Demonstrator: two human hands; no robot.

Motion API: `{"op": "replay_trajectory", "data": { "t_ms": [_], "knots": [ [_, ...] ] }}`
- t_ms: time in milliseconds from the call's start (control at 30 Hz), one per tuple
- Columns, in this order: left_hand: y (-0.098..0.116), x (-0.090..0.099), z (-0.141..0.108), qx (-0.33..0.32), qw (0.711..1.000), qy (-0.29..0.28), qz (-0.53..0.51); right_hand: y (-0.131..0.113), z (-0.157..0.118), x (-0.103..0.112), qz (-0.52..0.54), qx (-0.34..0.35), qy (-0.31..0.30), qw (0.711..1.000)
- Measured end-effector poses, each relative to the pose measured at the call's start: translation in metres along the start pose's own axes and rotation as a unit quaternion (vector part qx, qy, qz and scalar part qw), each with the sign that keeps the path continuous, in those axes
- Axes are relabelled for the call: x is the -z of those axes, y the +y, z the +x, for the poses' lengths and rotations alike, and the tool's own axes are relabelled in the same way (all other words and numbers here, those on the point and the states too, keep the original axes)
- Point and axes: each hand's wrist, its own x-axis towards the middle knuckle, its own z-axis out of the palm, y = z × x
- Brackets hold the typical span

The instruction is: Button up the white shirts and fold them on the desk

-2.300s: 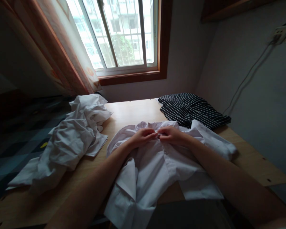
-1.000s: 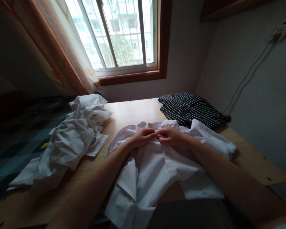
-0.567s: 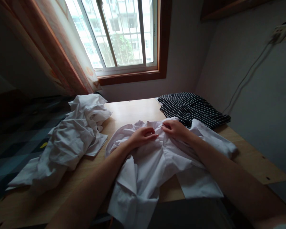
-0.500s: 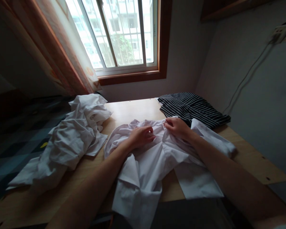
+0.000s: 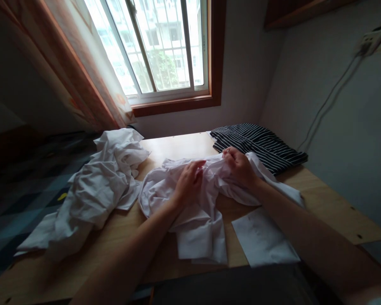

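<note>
A pale wooden table (image 5: pixel 330 203) spreads beneath everything. The rumpled white garment (image 5: pixel 211 199) lies at its near middle, the dial's centre. At nine o'clock sits a crumpled white heap (image 5: pixel 98 190), just beside it; at one o'clock, a dark striped cloth (image 5: pixel 257 144). The right hand (image 5: pixel 239 165), also towards one, pinches the garment's far edge. The left hand (image 5: pixel 189 182), at ten, has loosely bent fingers; whether they grip fabric, I cannot tell.
</note>
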Motion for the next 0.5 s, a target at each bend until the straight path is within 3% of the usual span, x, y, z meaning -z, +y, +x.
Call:
{"op": "replay_trajectory", "data": {
  "t_ms": [167, 367, 500],
  "knots": [
    [-0.011, -0.022, -0.004, 0.089, 0.960, -0.118, -0.238, 0.005, 0.003, 0.000, 0.087, -0.077, 0.000, 0.993],
    [-0.013, -0.010, 0.002, 0.113, 0.903, -0.197, -0.365, 0.007, 0.006, -0.004, 0.198, -0.194, 0.013, 0.961],
    [-0.007, -0.007, 0.002, 0.125, 0.873, -0.231, -0.410, 0.010, 0.005, -0.007, 0.212, -0.216, 0.001, 0.953]
  ]
}}
